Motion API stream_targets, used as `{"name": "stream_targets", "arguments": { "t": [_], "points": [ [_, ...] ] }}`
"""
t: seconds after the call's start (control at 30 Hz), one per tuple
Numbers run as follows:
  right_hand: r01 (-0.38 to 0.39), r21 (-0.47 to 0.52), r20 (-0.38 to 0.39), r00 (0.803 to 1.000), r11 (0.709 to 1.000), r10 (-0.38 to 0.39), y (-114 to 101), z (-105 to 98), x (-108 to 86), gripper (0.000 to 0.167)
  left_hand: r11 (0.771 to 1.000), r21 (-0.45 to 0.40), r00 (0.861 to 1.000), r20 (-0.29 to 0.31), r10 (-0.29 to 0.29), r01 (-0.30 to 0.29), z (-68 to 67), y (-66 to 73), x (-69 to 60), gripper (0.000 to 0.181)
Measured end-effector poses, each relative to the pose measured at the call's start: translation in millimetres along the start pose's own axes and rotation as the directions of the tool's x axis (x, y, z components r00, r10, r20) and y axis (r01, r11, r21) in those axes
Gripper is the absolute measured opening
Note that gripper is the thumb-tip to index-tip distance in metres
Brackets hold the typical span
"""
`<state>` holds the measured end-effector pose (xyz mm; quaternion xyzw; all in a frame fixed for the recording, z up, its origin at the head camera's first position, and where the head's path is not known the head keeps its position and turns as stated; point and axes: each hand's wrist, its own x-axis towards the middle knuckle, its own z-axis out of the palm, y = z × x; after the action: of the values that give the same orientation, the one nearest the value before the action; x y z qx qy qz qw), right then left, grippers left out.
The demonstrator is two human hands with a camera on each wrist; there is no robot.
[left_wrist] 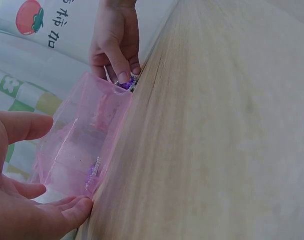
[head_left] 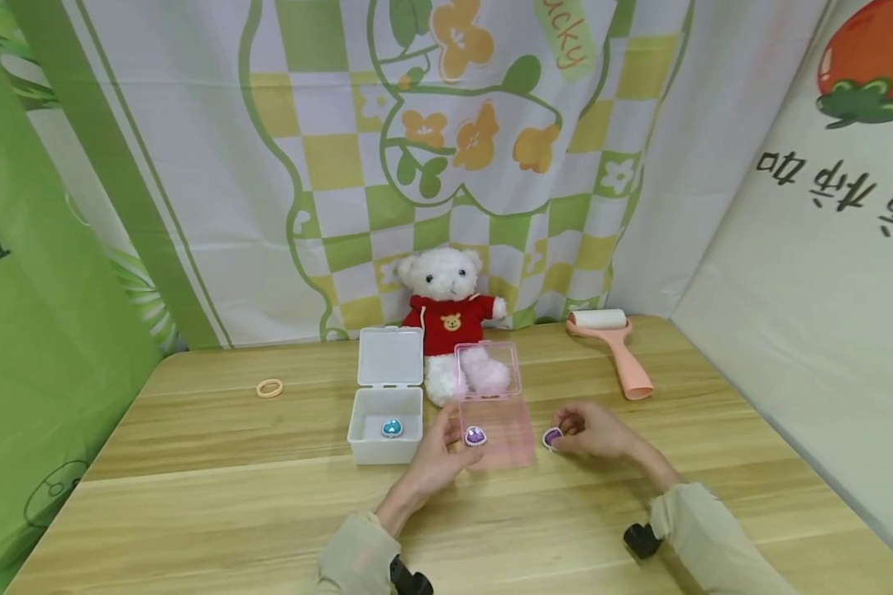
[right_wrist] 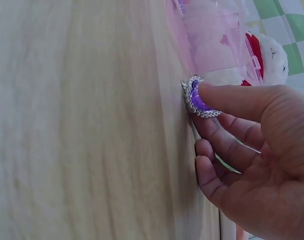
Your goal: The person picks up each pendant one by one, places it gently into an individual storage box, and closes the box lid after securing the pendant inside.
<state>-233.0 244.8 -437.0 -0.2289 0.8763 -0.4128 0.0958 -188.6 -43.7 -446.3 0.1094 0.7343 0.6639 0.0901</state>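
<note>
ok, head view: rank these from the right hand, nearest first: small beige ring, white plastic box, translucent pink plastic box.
From the right hand:
1. Translucent pink plastic box: just to its left.
2. White plastic box: farther left.
3. Small beige ring: farthest left.

The pink box (head_left: 519, 453) is glossy, see-through plastic; the white box (head_left: 383, 452) is cloudier plastic. A purple gem (right_wrist: 197, 100) looks shiny, its beaded rim (right_wrist: 208, 114) rough and possibly metal, though blurred. The bear (head_left: 446, 287) is fluffy plush, its hoodie (head_left: 435, 337) cloth. The desk (head_left: 268, 496) has smooth wood grain.
</note>
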Motion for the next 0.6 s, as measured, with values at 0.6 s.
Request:
{"name": "stream_targets", "arguments": {
  "t": [0.6],
  "points": [
    [-0.032, 0.147, -0.032, 0.999, 0.989, 0.037, -11.1, -1.0, -0.8, 0.023, 1.000, -0.003, 1.000, 0.017, -0.002, 0.002, -0.7, 0.9, 0.2, 0.083]
  ]
}}
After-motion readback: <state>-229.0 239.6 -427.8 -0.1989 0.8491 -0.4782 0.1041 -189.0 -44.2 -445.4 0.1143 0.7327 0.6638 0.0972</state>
